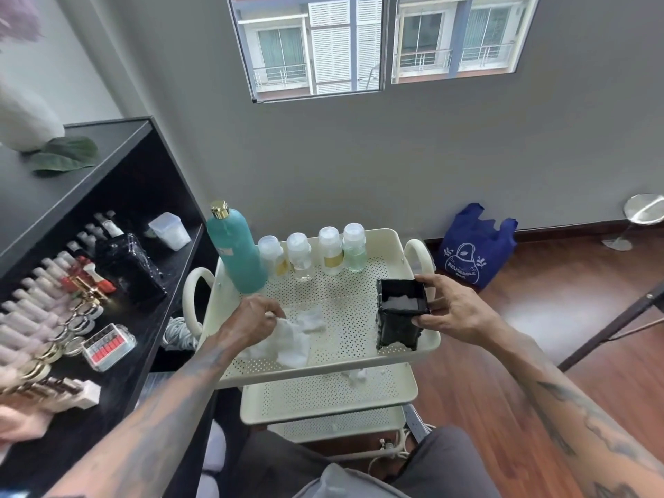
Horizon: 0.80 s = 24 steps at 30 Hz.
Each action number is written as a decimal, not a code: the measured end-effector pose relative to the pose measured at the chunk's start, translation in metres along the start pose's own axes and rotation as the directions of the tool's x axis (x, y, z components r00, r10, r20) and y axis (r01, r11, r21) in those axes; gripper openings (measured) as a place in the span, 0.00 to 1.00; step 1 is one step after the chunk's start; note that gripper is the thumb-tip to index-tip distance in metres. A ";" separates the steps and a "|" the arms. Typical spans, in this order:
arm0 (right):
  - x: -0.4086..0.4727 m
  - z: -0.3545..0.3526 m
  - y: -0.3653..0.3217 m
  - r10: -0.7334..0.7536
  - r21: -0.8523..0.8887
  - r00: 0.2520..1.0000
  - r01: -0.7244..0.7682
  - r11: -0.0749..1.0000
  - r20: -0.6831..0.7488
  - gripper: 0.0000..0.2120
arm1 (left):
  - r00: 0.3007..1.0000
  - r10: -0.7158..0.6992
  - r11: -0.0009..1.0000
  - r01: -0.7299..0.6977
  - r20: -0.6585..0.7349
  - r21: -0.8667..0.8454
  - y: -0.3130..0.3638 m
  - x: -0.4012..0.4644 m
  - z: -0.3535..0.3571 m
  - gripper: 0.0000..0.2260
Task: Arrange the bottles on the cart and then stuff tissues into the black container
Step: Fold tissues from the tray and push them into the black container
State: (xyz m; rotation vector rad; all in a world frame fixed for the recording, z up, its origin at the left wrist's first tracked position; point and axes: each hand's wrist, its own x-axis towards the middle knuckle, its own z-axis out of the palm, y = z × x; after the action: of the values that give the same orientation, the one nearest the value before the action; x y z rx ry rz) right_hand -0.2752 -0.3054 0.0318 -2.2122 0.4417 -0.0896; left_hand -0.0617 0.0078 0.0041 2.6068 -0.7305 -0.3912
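Note:
A cream perforated cart (359, 364) stands before me. Along its top tray's far edge stand a tall teal bottle (237, 251) with a gold cap and several small clear bottles (328, 251) with white caps. White tissues (293, 339) lie crumpled on the tray's near left. My left hand (251, 319) pinches the tissues. A glossy black square container (400, 312) stands at the tray's right edge, open at the top, and my right hand (449, 310) grips its right side.
A black shelf unit (118, 195) at left holds rows of cosmetics and a black box (131, 269). A blue reusable bag (474, 246) leans on the wall at right. A tissue scrap (355, 375) lies on the cart's middle tray. A dark table leg (611, 325) slants at right.

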 end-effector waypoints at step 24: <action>-0.002 0.001 -0.004 0.029 0.020 0.999 -0.029 0.999 0.016 0.38 | 0.981 0.069 0.970 -0.109 -0.180 -0.219 0.015 -0.004 -0.019 0.02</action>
State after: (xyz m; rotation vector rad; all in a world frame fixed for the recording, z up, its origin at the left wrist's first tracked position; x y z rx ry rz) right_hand -0.2759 -0.3022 0.0343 -2.1846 0.4620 -0.0613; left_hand -0.0649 0.0037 0.0280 2.3475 -0.6972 -0.2074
